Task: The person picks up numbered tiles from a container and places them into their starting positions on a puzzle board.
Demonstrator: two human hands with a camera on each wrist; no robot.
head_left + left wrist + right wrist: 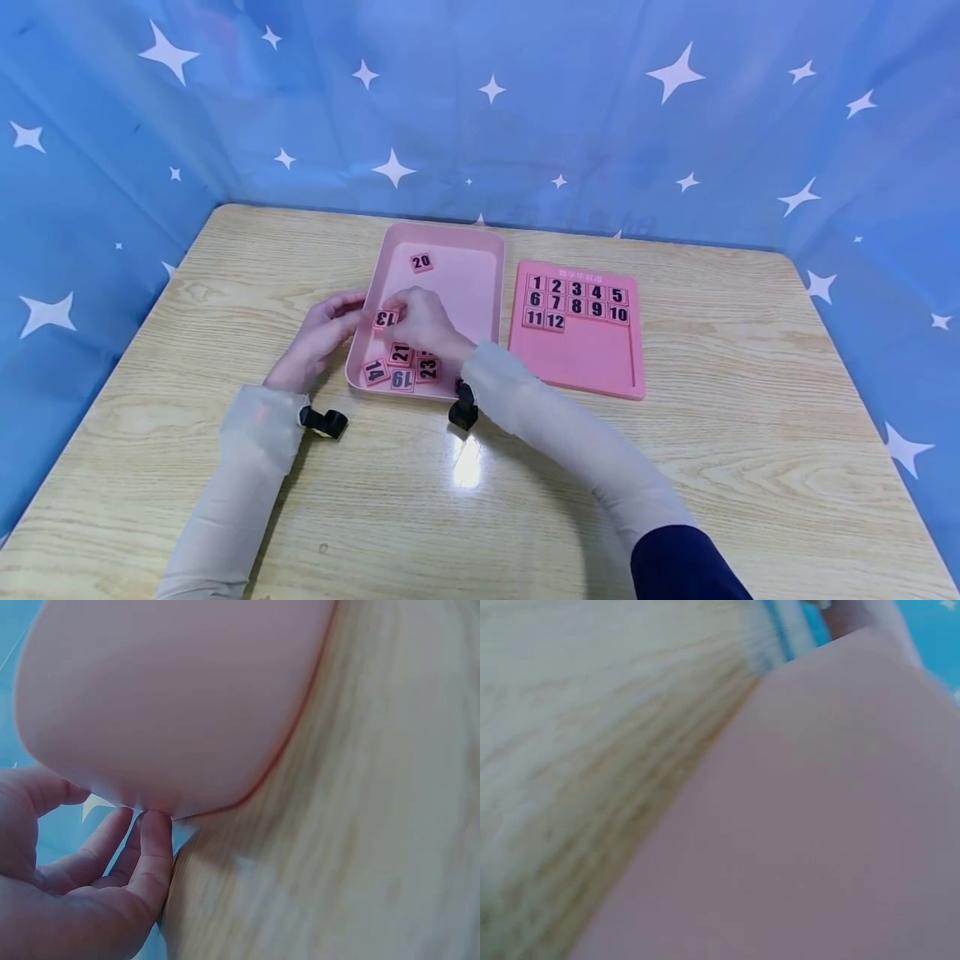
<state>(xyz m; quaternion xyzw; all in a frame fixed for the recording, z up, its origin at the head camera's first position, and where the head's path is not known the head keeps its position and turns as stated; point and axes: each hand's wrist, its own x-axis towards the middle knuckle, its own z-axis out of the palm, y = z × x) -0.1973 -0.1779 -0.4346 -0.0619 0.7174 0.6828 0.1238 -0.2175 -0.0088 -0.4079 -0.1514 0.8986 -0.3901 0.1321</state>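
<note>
My right hand (423, 319) reaches into a shallow pink tray (493, 250) and holds the number 13 tile (386, 319) at its fingertips, near the left wall. Seen from the head, that tile's digits are upside down. At the tray's left side, my left hand (318, 337) grips the edge. In the left wrist view, fingertips (155, 825) touch the tray wall (172, 712) and the thumb reaches behind the rim. Lower in the tray lie tile 14 (376, 372), tile 21 (401, 354), tile 19 (402, 380) and tile 23 (427, 369). The right wrist view is blurred and hides the right fingers.
Right of the tray lies a pink number board (577, 362), with tiles 1 to 12 in order across its upper rows. Tile 20 (422, 262) sits alone near the tray's far end. A blue star-patterned curtain (450, 125) hangs behind the wooden table (750, 400).
</note>
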